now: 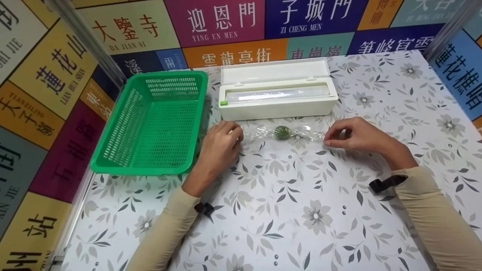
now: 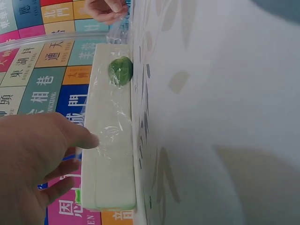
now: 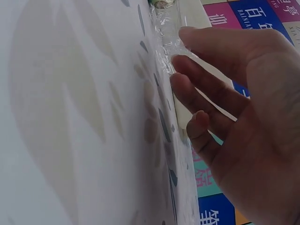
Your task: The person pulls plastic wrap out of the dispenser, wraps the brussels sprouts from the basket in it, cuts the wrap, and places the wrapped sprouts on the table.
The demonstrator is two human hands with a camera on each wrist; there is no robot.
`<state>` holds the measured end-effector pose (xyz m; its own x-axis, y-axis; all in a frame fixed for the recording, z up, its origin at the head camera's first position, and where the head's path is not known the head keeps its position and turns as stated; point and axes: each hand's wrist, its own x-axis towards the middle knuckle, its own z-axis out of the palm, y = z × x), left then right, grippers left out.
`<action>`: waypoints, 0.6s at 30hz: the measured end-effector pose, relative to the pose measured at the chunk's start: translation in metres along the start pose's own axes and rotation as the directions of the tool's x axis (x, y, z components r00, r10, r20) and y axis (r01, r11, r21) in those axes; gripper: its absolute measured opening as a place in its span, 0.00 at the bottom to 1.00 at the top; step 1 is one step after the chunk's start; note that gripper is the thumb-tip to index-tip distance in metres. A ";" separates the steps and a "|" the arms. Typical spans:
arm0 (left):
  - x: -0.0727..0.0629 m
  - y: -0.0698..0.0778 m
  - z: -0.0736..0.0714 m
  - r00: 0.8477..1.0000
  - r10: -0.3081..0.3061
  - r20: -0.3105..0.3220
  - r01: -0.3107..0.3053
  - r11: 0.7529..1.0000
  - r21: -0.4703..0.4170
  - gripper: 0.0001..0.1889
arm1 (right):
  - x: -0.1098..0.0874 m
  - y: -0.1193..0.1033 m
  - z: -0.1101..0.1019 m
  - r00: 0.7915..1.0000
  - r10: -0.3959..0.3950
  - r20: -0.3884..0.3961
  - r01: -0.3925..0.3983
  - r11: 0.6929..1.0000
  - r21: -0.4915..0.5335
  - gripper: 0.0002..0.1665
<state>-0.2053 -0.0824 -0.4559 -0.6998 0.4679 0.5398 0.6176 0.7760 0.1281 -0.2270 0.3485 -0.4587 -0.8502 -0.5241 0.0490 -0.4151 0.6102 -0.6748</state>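
A small, round green fruit or vegetable [image 1: 282, 132] sits inside clear plastic wrap [image 1: 305, 134], whose ends stretch out to both sides like a candy wrapper. My left hand [image 1: 223, 140] pinches the left end, thumb toward the wrap in the left wrist view. At the opposite end, the thumb and fingertips of my right hand [image 1: 356, 134] pinch the gathered film. The right wrist view shows crinkled wrap [image 3: 165, 40] by those fingertips. Just behind the wrapped item stands a white cling film box [image 1: 276, 109], lid raised, a roll of film [image 1: 278, 93] inside.
To the left of the box is a green plastic basket [image 1: 197, 128] with slotted sides, close beside my left hand. A flower-patterned cover [image 1: 316, 216] lies over the table. Colourful panels with lettering [image 1: 222, 19] line the back and sides.
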 end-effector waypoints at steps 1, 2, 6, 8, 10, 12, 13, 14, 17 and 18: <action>0.000 -0.001 0.001 1.000 -0.004 0.024 0.004 1.000 -0.001 0.05 | 0.001 0.001 0.001 1.000 -0.008 0.000 0.008 1.000 -0.005 0.05; 0.000 -0.002 0.002 0.999 -0.010 0.048 0.010 1.000 -0.002 0.05 | 0.001 0.002 0.002 1.000 -0.012 -0.003 0.012 1.000 -0.011 0.06; 0.003 -0.006 0.006 0.991 -0.044 0.130 0.045 0.999 0.000 0.03 | 0.004 0.004 0.004 1.000 -0.012 -0.023 0.011 0.999 -0.036 0.06; 0.005 -0.008 0.008 0.985 -0.063 0.159 0.063 0.998 0.002 0.02 | 0.005 0.005 0.005 0.999 -0.010 -0.031 0.008 0.999 -0.044 0.06; 0.005 -0.010 0.010 0.982 -0.072 0.177 0.072 0.997 0.003 0.02 | 0.005 0.005 0.006 0.999 -0.008 -0.033 0.006 0.999 -0.050 0.06; 0.005 -0.012 0.011 0.978 -0.068 0.198 0.069 0.998 0.002 0.03 | 0.006 0.004 0.007 0.999 -0.014 -0.031 0.012 0.999 -0.053 0.06; 0.005 -0.013 0.012 0.975 -0.067 0.214 0.068 0.998 0.003 0.04 | 0.005 0.003 0.006 0.999 -0.018 -0.029 0.016 0.998 -0.055 0.06; 0.004 -0.013 0.011 0.971 -0.065 0.229 0.065 0.998 0.006 0.05 | 0.005 0.002 0.006 0.999 -0.021 -0.027 0.019 0.998 -0.061 0.06; 0.004 -0.013 0.010 0.965 -0.062 0.256 0.062 0.998 0.008 0.10 | 0.004 -0.002 0.002 0.999 -0.007 -0.037 0.004 0.998 -0.069 0.05; 0.004 -0.012 0.010 0.965 -0.067 0.255 0.066 0.998 0.009 0.13 | 0.004 -0.003 0.000 0.999 0.004 -0.047 -0.008 0.997 -0.071 0.05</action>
<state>-0.2190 -0.0862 -0.4635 -0.8077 0.5077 0.2997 0.5665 0.8091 0.1563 -0.2289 0.3448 -0.4571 -0.8663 -0.4929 0.0808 -0.4305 0.6548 -0.6212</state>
